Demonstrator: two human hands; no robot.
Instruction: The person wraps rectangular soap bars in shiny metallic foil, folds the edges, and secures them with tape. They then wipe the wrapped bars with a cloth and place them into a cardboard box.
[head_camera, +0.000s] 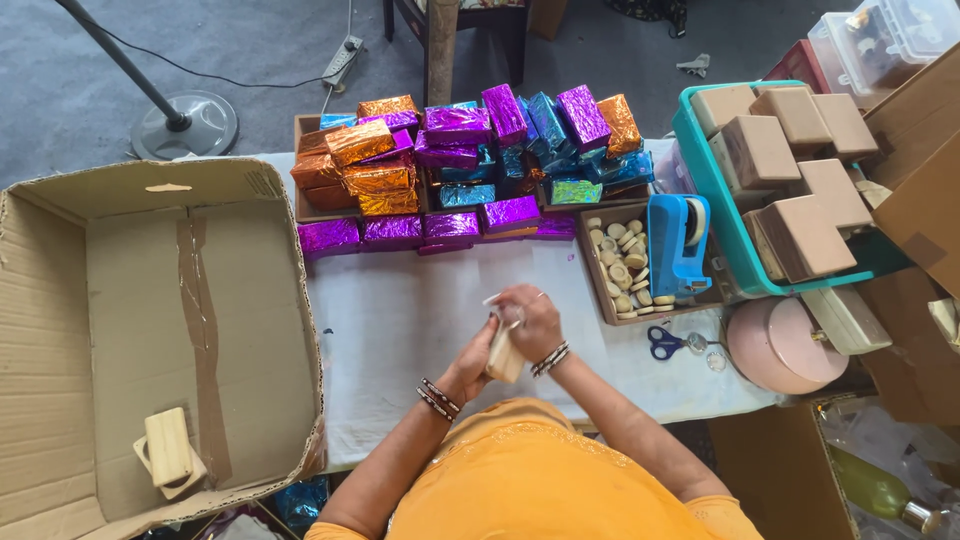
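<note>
I see both hands meeting at table centre on a small wooden block (504, 356). Left hand (470, 365) is cupped closed under it from 7 o'clock; right hand (530, 318) is curled over its top end, pinching what looks like clear wrap. I judge this as mid-wrapping of the block. Next move needs a steady grip while the film folds. Foil-wrapped packs (455, 170) at 12, cardboard box (150, 300) at 9, tape dispenser (675, 245) at 2.
</note>
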